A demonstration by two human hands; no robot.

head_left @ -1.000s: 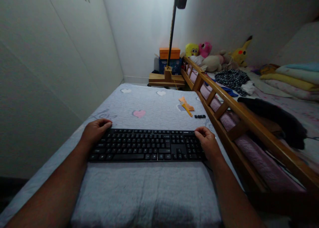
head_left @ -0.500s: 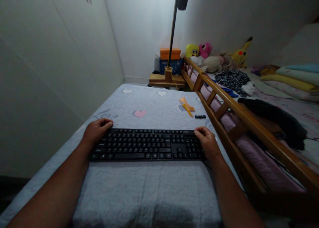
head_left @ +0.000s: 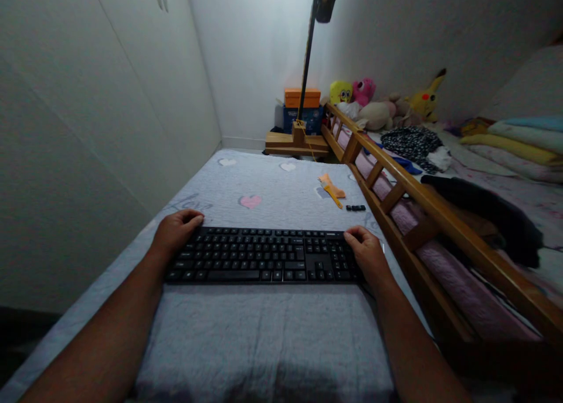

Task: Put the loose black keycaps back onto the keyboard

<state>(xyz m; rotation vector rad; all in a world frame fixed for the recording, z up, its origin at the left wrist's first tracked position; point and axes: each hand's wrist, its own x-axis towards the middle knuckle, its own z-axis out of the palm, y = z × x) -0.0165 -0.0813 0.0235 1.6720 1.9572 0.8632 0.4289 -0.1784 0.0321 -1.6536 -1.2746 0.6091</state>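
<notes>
A black full-size keyboard [head_left: 246, 256] lies across the quilted cover, its long side facing me. At its left end, my left hand [head_left: 178, 230] is closed on the far corner, thumb and fingertips together there. My right hand [head_left: 366, 247] grips the opposite end beside the number pad, thumb and forefinger pinching the far right corner. The undersides of both grips are hidden. Beyond the keyboard, to the right, several small black pieces [head_left: 355, 207] that look like keycaps sit in a row. Just behind them a yellow-handled brush [head_left: 333, 196] rests against an orange cloth [head_left: 338, 189].
The light blue cover [head_left: 268, 332] has heart prints. A wooden bed rail [head_left: 409, 189] runs along the right, with clothes and plush toys beyond it. White cabinet doors [head_left: 97, 127] stand left. Behind the cover's far edge are a wooden stand [head_left: 299, 142] and an orange box [head_left: 302, 98].
The view has shifted slightly. Both hands keep their hold at the keyboard's ends, and the brush, cloth and small black pieces stay in place.
</notes>
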